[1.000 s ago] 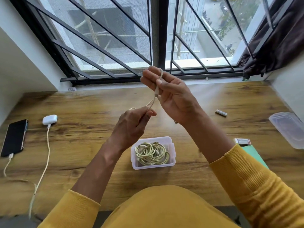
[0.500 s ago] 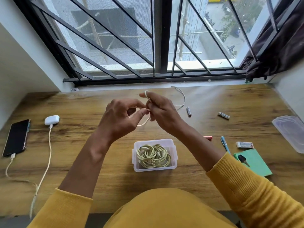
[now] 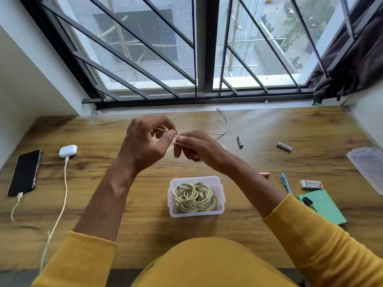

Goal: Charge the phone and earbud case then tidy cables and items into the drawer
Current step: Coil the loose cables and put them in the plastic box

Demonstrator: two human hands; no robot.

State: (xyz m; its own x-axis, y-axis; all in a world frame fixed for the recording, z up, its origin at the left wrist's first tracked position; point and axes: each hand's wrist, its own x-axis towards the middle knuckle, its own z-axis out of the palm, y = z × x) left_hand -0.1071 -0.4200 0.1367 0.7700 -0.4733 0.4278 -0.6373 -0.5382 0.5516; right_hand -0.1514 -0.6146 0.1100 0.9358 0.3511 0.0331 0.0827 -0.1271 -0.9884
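Both the left hand [image 3: 143,146] and the right hand [image 3: 196,150] are pinching a thin white charging cable [image 3: 224,129] above the wooden tabletop [image 3: 269,125]. Winding small, even loops looks wise, so it is fitting the clear plastic box [image 3: 219,211] beside the coiled pale-green cable [image 3: 193,196].

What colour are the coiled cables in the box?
Pale yellow-green coiled cables, clearest in the head view.

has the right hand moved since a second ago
Yes. The right hand has dropped from level with the window sill toward the plastic box, holding the white cable.
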